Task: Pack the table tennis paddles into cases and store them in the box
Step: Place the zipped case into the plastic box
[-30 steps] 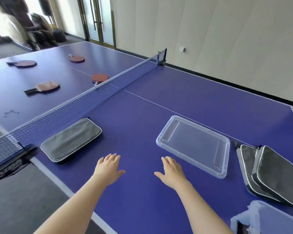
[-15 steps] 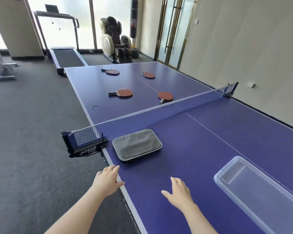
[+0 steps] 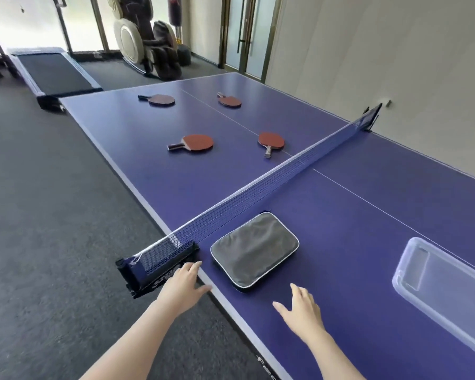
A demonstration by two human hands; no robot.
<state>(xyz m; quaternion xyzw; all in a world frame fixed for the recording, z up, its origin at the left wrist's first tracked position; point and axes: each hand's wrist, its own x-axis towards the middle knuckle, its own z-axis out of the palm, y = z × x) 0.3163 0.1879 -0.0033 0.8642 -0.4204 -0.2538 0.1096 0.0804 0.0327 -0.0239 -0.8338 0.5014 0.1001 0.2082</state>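
A grey zipped paddle case (image 3: pixel 255 249) lies flat on the blue table (image 3: pixel 354 223), just on my side of the net. Beyond the net lie several red paddles, among them a near-left paddle (image 3: pixel 195 142), a near-right paddle (image 3: pixel 271 141) and a far-left paddle (image 3: pixel 159 100). A clear plastic box (image 3: pixel 444 286) sits at the right, cut off by the frame edge. My left hand (image 3: pixel 183 286) hovers with fingers spread over the table's side edge by the net clamp. My right hand (image 3: pixel 302 308) hovers over the table in front of the case. Both hold nothing.
The net (image 3: pixel 272 182) crosses the table, its clamp (image 3: pixel 154 270) jutting over the left edge. Grey carpet (image 3: pixel 52 242) runs along the left side. A treadmill (image 3: pixel 52 72) and a massage chair (image 3: pixel 146 42) stand beyond the far end.
The view has swung left and moved closer to the net; the case now lies just ahead of my hands. The box has slid to the right edge and the other cases have left the view.
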